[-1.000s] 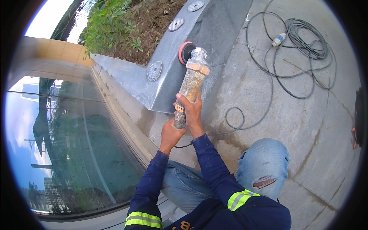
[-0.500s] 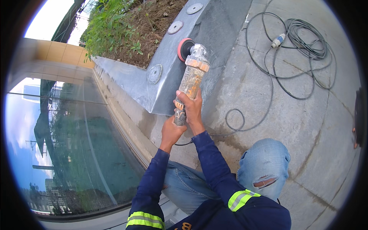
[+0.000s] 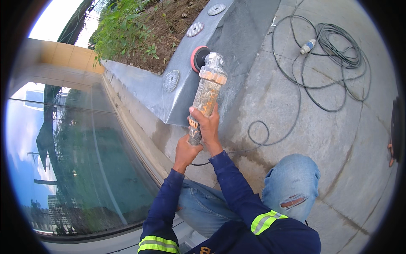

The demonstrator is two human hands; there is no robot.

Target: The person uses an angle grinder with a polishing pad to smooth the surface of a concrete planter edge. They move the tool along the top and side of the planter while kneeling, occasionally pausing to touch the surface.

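Note:
Both my hands grip a dusty angle grinder [image 3: 206, 96]. My left hand [image 3: 186, 151] is wrapped round the rear end of its handle, and my right hand [image 3: 207, 127] holds the body just ahead. At its head, a red-rimmed black polishing disc [image 3: 200, 58] is against or very near the upper edge of the grey stone planter wall [image 3: 190, 93]; contact is hard to make out. A round polishing pad [image 3: 171, 81] lies on the wall's top close to the corner. Two more pads [image 3: 195, 29] rest farther along the ledge.
A grey cable [image 3: 277, 139] runs from the grinder across the concrete floor to a coil [image 3: 338, 44] with a blue-and-white connector [image 3: 307, 46]. Soil and green plants [image 3: 120, 38] fill the planter. A glass pane [image 3: 97, 161] stands at left. Another person's hand [image 3: 390, 154] shows at the far right.
The grinder has shifted slightly left and toward me along the wall's edge, both hands moving with it. Its disc now sits a little nearer the corner pad.

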